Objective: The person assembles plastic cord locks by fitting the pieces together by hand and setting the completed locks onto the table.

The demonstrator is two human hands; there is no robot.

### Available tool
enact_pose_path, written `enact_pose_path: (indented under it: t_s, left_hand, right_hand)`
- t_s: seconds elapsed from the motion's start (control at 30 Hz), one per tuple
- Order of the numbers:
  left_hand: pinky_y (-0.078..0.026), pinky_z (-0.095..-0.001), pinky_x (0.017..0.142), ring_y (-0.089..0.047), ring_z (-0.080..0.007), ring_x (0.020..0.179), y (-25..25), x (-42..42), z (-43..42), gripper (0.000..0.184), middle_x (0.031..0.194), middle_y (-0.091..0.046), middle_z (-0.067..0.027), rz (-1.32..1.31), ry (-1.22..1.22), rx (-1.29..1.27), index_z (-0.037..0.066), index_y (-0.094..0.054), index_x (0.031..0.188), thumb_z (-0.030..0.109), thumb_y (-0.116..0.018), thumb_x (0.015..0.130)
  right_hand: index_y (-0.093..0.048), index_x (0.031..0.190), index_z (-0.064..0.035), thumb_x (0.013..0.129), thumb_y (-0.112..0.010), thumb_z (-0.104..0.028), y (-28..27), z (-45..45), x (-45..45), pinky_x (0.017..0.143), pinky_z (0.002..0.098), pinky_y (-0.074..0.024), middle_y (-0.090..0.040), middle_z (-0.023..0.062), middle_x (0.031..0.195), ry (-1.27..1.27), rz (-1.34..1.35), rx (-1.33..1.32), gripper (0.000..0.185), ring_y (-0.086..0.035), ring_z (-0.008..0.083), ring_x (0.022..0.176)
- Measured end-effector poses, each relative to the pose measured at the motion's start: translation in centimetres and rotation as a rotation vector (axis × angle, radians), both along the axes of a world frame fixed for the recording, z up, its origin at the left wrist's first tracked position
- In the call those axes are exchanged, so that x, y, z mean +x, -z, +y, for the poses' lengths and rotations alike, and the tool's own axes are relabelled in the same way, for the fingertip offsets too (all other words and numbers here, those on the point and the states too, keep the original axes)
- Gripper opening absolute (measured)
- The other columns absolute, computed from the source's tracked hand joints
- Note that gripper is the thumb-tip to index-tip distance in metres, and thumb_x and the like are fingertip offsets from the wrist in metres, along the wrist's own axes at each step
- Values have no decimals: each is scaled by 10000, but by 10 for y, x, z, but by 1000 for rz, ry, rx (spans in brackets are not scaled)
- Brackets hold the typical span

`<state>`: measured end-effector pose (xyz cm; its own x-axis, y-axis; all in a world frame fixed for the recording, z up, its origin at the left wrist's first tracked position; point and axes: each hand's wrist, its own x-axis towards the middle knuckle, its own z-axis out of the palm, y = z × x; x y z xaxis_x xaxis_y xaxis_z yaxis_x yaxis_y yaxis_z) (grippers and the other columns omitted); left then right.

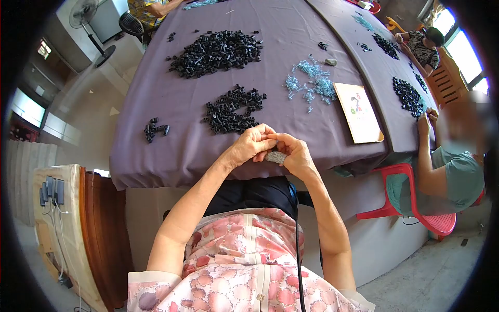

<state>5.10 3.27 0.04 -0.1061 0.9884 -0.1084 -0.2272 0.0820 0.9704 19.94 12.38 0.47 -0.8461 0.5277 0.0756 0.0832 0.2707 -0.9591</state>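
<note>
My left hand [250, 144] and my right hand [297, 156] meet over the near edge of the cloth-covered table, fingertips pinched together. What lies between the fingertips is too small and covered to name; a bit of black shows there. A grey speckled band-like piece [275, 157] lies against the fingers of my right hand; whether it is worn or held I cannot tell. Just beyond my hands is a heap of small black tube-like pieces [234, 112]. To its right lie small clear-blue pieces [312, 80], possibly coils.
A larger black heap [218, 52] lies farther back, a small cluster [156, 129] at left. A booklet [358, 113] rests near the table seam. One person [447, 171] sits at right on a red chair [390, 192]; others sit farther off. A wooden cabinet [104, 234] stands at left.
</note>
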Motion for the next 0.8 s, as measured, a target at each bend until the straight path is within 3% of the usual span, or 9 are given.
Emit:
enact_pose_path:
  t_s: [0.2, 0.5, 0.8]
  left_hand:
    - [-366, -173, 406, -475, -51, 472, 8, 0, 1, 332, 713, -539, -9, -76, -68, 54, 41, -501, 1014, 348, -534, 893]
    - [-388, -191, 435, -492, -76, 509, 14, 1, 2, 314, 788, -552, -36, -84, -121, 48, 40, -510, 1004, 340, -502, 911]
    - [-391, -195, 535, -508, -46, 664, -1, 12, -2, 261, 840, -597, -7, -82, -148, 91, 57, -545, 1002, 109, -669, 778]
  right_hand:
    - [-600, 954, -37, 677, -683, 22, 13, 2, -5, 592, 240, -421, -530, -9, 730, 155, 67, 88, 294, -492, 92, 662]
    - [-580, 895, -39, 636, -709, 6, 2, 0, -5, 584, 282, -444, -525, 66, 767, 228, 144, 472, 292, -520, 171, 648]
    - [-576, 914, -45, 631, -691, 37, -5, -7, -7, 605, 292, -437, -515, 70, 824, 165, 205, 499, 316, -519, 184, 707]
